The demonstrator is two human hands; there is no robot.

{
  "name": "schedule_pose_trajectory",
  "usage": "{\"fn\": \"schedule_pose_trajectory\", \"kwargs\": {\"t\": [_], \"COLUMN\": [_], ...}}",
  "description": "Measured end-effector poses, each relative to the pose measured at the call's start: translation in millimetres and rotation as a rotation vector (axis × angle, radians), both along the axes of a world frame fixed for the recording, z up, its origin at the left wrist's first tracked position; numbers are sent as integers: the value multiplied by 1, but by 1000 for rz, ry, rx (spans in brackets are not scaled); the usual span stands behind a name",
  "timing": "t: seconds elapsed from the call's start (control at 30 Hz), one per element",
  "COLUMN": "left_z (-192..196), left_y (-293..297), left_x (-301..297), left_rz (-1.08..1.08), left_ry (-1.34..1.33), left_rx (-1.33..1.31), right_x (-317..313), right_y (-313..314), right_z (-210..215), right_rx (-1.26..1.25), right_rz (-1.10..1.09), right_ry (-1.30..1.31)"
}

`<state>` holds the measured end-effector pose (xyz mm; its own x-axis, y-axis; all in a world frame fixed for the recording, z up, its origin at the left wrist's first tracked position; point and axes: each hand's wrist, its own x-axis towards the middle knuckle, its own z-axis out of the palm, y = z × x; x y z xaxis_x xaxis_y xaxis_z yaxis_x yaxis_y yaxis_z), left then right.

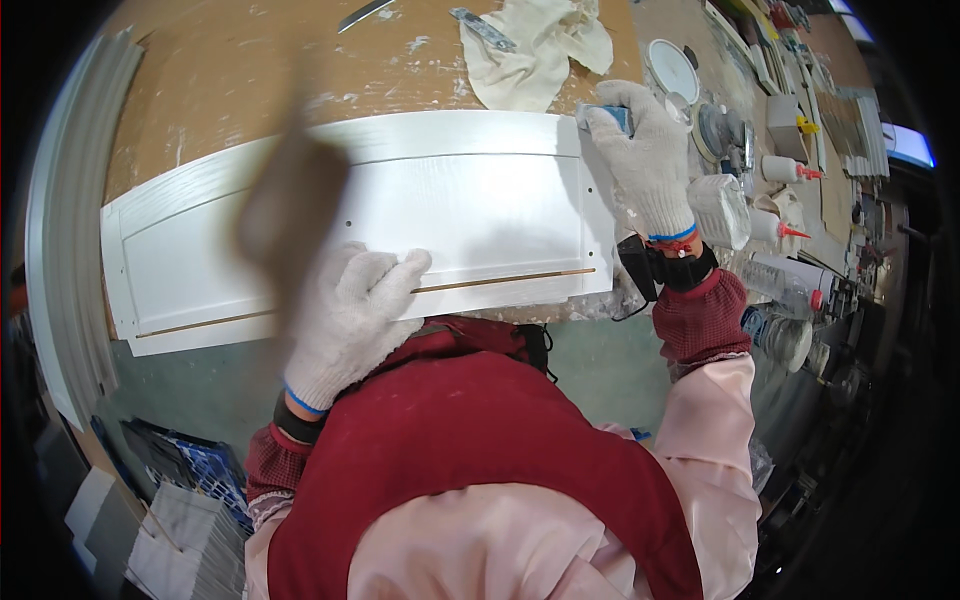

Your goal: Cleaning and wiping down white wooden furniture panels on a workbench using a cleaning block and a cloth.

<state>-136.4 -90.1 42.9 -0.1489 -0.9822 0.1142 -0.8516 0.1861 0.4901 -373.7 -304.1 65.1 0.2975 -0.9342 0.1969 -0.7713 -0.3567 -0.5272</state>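
Observation:
A long white panel (pixel 470 190) with a recessed middle, an arched far edge and a thin brown groove along its near side lies across the table. My left hand (pixel 360 300), in a white knit glove, rests on the panel's near edge with its fingers out and nothing visible in them. At the panel's far right corner, my right hand (pixel 648 150), gloved alike, is closed round a small blue block (pixel 618 120); the fingers partly hide it. A blurred brown shape (pixel 295 200) hangs close to the camera, covering part of the panel and my left hand's side.
A cream cloth (pixel 530 55) with a scraper-like tool (pixel 484 30) lies beyond the panel. At right are a round white lid (pixel 672 70), red-tipped glue bottles (pixel 785 170) and plastic bottles (pixel 785 283). White boards (pixel 75 200) stand at left, a blue crate (pixel 205 465) below.

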Motion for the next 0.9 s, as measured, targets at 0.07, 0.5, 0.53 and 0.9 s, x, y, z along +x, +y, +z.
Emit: {"fn": "schedule_pose_trajectory", "kwargs": {"t": [0.07, 0.5, 0.53, 0.9], "left_z": [-1, -1, -2, -1], "left_y": [0, -1, -1, -1], "left_x": [0, 1, 0, 1], "left_rz": [6, -16, -15, -4], "left_ry": [-9, 14, 16, 10], "left_rx": [-7, -8, -6, -29], "right_x": [-2, -20, -18, -18], "right_y": [3, 39, 39, 38], "right_z": [2, 9, 10, 2], "right_rx": [11, 149, 149, 15], "right_rz": [4, 28, 27, 32], "right_ry": [21, 12, 12, 51]}}
